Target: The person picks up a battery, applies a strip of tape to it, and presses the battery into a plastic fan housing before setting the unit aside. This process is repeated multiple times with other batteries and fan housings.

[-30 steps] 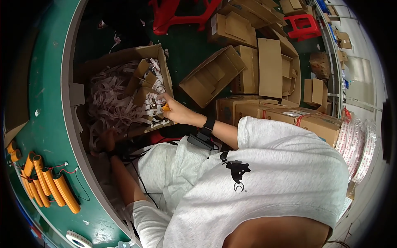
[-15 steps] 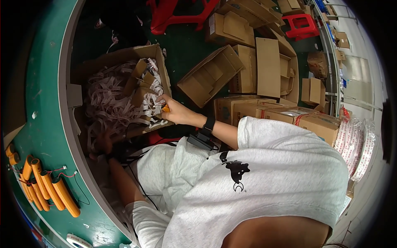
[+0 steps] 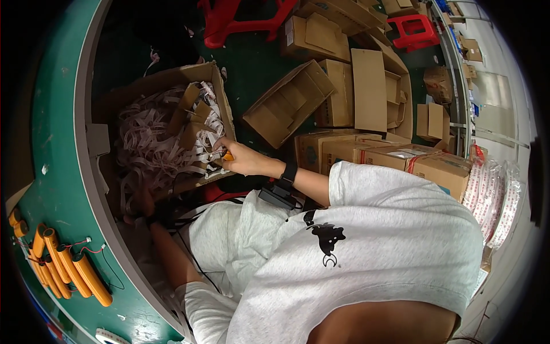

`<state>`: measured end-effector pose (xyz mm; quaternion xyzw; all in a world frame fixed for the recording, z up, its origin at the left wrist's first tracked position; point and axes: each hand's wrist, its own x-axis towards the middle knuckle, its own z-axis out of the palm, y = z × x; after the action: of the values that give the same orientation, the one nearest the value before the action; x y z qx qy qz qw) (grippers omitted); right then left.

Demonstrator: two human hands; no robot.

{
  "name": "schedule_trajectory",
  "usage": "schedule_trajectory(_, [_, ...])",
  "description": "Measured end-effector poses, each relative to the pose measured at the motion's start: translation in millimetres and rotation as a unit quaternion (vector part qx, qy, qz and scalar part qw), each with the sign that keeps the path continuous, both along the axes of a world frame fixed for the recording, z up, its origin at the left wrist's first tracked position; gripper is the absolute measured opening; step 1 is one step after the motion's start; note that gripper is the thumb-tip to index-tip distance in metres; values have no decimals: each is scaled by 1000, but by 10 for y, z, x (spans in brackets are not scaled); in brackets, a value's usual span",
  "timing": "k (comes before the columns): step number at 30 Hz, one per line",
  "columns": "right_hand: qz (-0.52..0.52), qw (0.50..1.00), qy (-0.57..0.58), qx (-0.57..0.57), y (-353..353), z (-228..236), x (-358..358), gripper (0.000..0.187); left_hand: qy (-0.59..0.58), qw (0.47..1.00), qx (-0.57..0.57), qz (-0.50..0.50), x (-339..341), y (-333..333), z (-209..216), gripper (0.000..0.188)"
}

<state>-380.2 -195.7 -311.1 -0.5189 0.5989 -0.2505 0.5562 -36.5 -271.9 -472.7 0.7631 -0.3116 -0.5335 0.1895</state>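
Note:
My right hand (image 3: 243,159) reaches over the near right corner of an open cardboard box (image 3: 226,103). Its fingers are closed on a small orange thing (image 3: 228,155), mostly hidden by the hand. Just beyond the fingertips are white paper strips (image 3: 152,129), which lie tangled through the box along with some cardboard pieces (image 3: 184,102). My left hand (image 3: 143,202) is low in deep shadow beside the table edge, near the box's front left corner. Its fingers are too dark to make out.
On the green table (image 3: 60,155) at left lie several orange cylindrical battery packs (image 3: 89,278) with thin wires, and a tape roll (image 3: 109,337). Cardboard cartons (image 3: 289,103) crowd the floor to the right. Red stools (image 3: 412,31) stand behind; wrapped rolls (image 3: 487,198) are at far right.
My right hand has shifted very slightly left and down, still in the box corner with the orange thing. The whole view has moved a little; my left hand stays low by the table.

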Motion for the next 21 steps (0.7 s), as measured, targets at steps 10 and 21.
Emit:
schedule_trajectory(10, [13, 999, -39, 13, -261, 392, 90, 31, 358, 907, -191, 114, -770, 438, 1311, 54])
schedule_trajectory(21, [-11, 1000, -1, 24, -403, 834, 138, 33, -22, 981, -133, -137, -662, 183, 514, 37])
